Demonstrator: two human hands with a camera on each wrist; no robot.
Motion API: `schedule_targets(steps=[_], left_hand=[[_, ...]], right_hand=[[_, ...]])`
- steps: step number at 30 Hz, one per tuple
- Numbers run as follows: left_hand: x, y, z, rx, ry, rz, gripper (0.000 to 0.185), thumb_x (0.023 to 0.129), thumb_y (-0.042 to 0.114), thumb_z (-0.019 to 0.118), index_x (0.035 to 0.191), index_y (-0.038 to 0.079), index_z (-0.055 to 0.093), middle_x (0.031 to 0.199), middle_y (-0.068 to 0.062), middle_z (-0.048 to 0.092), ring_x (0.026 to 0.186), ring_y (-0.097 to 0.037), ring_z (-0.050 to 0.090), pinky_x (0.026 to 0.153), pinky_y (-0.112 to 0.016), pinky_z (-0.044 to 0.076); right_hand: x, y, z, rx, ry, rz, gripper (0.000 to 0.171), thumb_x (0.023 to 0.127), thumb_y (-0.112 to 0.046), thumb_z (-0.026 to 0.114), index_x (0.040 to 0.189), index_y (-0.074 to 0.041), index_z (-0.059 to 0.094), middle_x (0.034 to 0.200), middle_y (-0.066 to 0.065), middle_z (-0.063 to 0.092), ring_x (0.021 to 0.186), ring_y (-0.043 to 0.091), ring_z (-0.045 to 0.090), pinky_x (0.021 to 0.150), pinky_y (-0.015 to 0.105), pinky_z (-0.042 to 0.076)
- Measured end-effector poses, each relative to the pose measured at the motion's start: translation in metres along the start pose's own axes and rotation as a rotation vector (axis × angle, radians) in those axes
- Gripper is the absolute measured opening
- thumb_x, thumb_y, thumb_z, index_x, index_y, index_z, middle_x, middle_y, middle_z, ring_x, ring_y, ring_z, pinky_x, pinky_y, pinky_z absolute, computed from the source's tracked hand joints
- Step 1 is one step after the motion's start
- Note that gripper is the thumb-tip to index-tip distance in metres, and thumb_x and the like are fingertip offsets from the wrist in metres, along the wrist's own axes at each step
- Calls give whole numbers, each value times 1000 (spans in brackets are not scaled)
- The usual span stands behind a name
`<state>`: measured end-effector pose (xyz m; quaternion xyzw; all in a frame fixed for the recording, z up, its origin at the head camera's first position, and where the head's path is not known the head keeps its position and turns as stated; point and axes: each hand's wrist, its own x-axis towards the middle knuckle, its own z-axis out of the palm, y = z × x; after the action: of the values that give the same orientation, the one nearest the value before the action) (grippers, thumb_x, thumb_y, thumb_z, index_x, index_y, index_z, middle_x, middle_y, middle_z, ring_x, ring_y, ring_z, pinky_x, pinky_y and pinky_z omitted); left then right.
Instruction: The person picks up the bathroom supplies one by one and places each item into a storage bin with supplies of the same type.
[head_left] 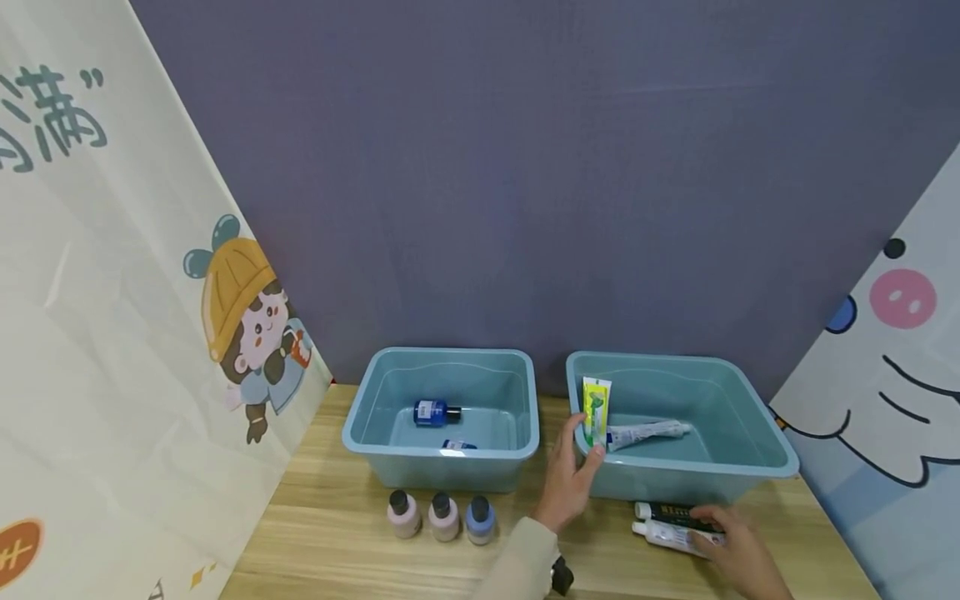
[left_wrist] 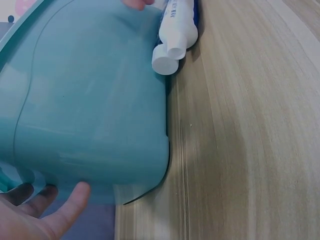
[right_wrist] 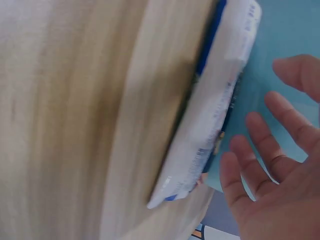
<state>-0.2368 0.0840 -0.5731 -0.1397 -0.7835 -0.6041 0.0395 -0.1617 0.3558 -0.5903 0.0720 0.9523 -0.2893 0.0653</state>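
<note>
My left hand (head_left: 566, 479) is at the front left corner of the right blue bin (head_left: 675, 483), fingers spread and fairly straight near its rim. Just inside that corner, a yellow-green tube (head_left: 597, 404) leans upright against a white-and-blue toothpaste tube (head_left: 648, 432) lying in the bin. Over the right ends of two toothpaste tubes in front of the bin hovers my right hand (head_left: 731, 546), its fingers loosely bent and apart. One is a white toothpaste tube (right_wrist: 210, 107); the other is a black toothpaste tube (head_left: 667, 512) with a white cap, nearer the bin wall.
A second blue bin (head_left: 442, 471) stands to the left, holding a blue bottle (head_left: 431, 413) and another partly hidden by the front rim. Before it stand two pink bottles (head_left: 405, 515) and a blue-violet bottle (head_left: 480, 521) with black caps. A dark grey wall (head_left: 480, 208) rises behind.
</note>
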Motion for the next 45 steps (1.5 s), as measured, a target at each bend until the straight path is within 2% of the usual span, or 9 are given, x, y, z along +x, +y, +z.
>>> schedule_targets(steps=[3, 8, 14, 20, 26, 30, 38, 41, 45], left_hand=[[0, 1, 1, -4, -8, 6, 51, 105, 46, 51, 151, 51, 28, 158, 7, 40, 136, -18, 46, 111, -51, 41], [-1, 2, 2, 0, -10, 16, 51, 105, 44, 51, 151, 49, 29, 158, 6, 41, 137, -17, 46, 111, -49, 42], [-1, 1, 3, -2, -1, 16, 52, 105, 52, 48, 153, 43, 31, 158, 8, 40, 137, -17, 45, 112, -50, 41], [-3, -2, 3, -1, -2, 10, 51, 104, 55, 47, 152, 49, 29, 158, 8, 40, 136, -17, 45, 111, -51, 41], [-2, -3, 2, 14, 19, 38, 51, 105, 47, 50, 152, 46, 31, 157, 7, 42, 139, -17, 45, 114, -49, 39], [-1, -3, 2, 30, 31, 51, 52, 106, 40, 52, 154, 38, 34, 156, 6, 44, 138, -17, 46, 114, -47, 39], [-2, -1, 2, 29, 26, 46, 50, 105, 46, 50, 152, 45, 32, 155, 7, 44, 135, -16, 47, 113, -45, 41], [-2, -1, 2, 35, 22, 45, 51, 105, 50, 49, 153, 41, 33, 155, 8, 44, 135, -15, 47, 112, -45, 41], [-1, -1, 1, 36, 21, 44, 53, 105, 52, 48, 154, 38, 34, 155, 7, 44, 135, -16, 47, 111, -47, 41]], right_hand=[[-1, 4, 4, -20, -13, 8, 42, 86, -25, 79, 120, -2, 69, 117, 21, 66, 108, 41, 60, 88, 61, 49], [0, 11, 9, -48, 3, -41, 40, 84, -25, 81, 117, -5, 70, 114, 15, 66, 104, 34, 61, 85, 56, 52], [2, 12, 14, -88, 5, -45, 40, 80, -28, 85, 113, -8, 72, 118, 18, 66, 112, 40, 59, 89, 60, 50], [-1, 12, 17, -155, 5, -61, 39, 77, -32, 88, 107, -10, 73, 115, 18, 66, 111, 42, 57, 90, 63, 48], [2, 12, 20, -207, 15, -110, 38, 75, -30, 89, 105, -12, 73, 113, 14, 67, 109, 41, 59, 91, 62, 47], [3, 12, 19, -229, 4, -127, 38, 74, -30, 90, 104, -14, 74, 111, 12, 68, 108, 40, 60, 91, 62, 47], [2, 9, 17, -262, -45, -136, 38, 72, -32, 90, 103, -15, 76, 101, 4, 65, 100, 30, 60, 90, 59, 48], [1, 6, 17, -261, -85, -117, 41, 73, -34, 90, 105, -13, 76, 99, 5, 63, 99, 29, 58, 88, 59, 48], [1, 5, 18, -247, -73, -122, 37, 72, -30, 90, 102, -15, 75, 99, 4, 62, 98, 28, 57, 87, 58, 49]])
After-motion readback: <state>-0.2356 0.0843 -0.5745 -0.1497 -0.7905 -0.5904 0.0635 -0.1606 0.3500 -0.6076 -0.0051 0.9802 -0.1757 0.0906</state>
